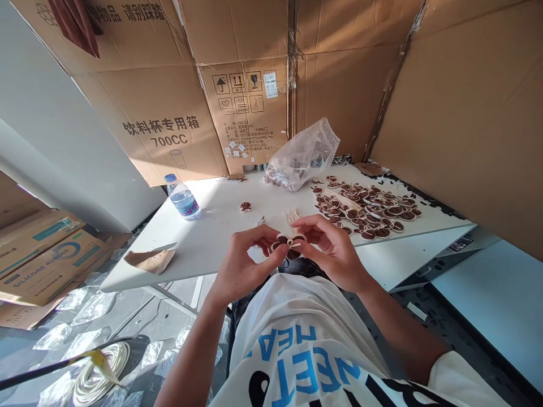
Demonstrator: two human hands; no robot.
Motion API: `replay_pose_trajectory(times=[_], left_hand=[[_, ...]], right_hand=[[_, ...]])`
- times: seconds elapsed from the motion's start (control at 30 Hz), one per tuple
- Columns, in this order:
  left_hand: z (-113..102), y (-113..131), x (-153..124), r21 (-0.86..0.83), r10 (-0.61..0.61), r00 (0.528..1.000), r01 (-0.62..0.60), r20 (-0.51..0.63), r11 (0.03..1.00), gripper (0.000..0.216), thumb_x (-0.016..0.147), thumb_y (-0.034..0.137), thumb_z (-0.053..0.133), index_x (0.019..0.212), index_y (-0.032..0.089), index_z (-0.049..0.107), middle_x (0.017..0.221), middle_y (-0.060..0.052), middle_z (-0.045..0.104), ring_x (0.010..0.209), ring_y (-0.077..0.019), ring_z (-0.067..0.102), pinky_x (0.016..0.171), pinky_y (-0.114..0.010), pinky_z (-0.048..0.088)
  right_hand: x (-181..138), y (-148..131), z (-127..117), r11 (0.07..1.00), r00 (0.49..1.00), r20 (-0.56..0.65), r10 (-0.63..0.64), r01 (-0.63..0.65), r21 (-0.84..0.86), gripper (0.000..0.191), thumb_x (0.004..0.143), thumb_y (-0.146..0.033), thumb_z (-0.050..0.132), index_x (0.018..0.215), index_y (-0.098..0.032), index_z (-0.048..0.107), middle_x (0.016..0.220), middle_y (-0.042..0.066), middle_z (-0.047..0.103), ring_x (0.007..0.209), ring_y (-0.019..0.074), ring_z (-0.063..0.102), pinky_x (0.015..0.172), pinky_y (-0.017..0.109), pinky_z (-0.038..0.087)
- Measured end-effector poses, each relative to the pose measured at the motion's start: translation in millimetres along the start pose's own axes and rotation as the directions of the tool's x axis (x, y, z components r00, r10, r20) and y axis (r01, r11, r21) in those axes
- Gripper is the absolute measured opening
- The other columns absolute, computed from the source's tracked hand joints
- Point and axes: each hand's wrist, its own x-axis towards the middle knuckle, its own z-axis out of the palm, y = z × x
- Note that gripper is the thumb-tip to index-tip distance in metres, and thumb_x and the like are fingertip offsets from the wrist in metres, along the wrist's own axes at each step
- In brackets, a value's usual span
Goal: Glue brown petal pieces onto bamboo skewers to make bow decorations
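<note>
My left hand (pixel 246 257) and my right hand (pixel 328 246) meet over the near edge of the white table (pixel 212 232). Together they pinch a small cluster of brown petal pieces with cream rims (pixel 288 242), fingers closed on it from both sides. A heap of the same brown petal pieces (pixel 369 206) lies on the table to the right. A bundle of thin pale stamen sticks (pixel 292 216) rests just beyond my hands. One finished small brown flower (pixel 245 206) lies alone toward the middle.
A plastic water bottle (pixel 183 198) lies on its side at the table's left. A clear plastic bag (pixel 303 154) sits at the back. Cardboard boxes (pixel 169 113) wall the table behind and at the right. A brown paper scrap (pixel 149 260) is near the left edge.
</note>
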Motion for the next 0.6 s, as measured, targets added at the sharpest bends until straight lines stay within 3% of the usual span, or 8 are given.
replay_pose_trajectory(times=[0.17, 0.37, 0.6], left_hand=[[0, 2, -1, -0.016, -0.012, 0.998, 0.013, 0.068, 1.0, 0.019, 0.098, 0.036, 0.074, 0.094, 0.018, 0.08, 0.086, -0.006, 0.081, 0.078, -0.0196, 0.071, 0.079, -0.032, 0.059], [2, 0, -2, -0.039, -0.032, 0.994, 0.036, 0.109, 0.999, 0.019, 0.098, 0.034, 0.071, 0.096, 0.018, 0.079, 0.081, -0.005, 0.078, 0.077, -0.0186, 0.069, 0.078, -0.031, 0.057], [7, -4, -1, -0.091, -0.078, 0.994, 0.085, 0.076, 0.992, 0.019, 0.098, 0.035, 0.071, 0.092, 0.018, 0.076, 0.081, -0.004, 0.077, 0.078, -0.0194, 0.072, 0.079, -0.031, 0.059]], right_hand=[[-1, 0, 4, 0.986, 0.994, -0.075, 0.077, -0.065, 0.151, 0.026, 0.094, -0.041, 0.088, 0.11, -0.024, 0.077, 0.09, 0.001, 0.07, 0.079, 0.015, 0.067, 0.063, 0.024, 0.06], [-1, -4, 8, 0.976, 0.986, -0.097, 0.132, -0.112, 0.189, 0.03, 0.089, -0.047, 0.092, 0.1, -0.023, 0.076, 0.083, 0.001, 0.074, 0.066, 0.0137, 0.064, 0.051, 0.024, 0.056], [-1, -1, 13, 0.975, 0.987, -0.118, 0.112, -0.086, 0.206, 0.027, 0.096, -0.047, 0.084, 0.103, -0.024, 0.073, 0.084, 0.0, 0.073, 0.06, 0.0121, 0.062, 0.052, 0.025, 0.058]])
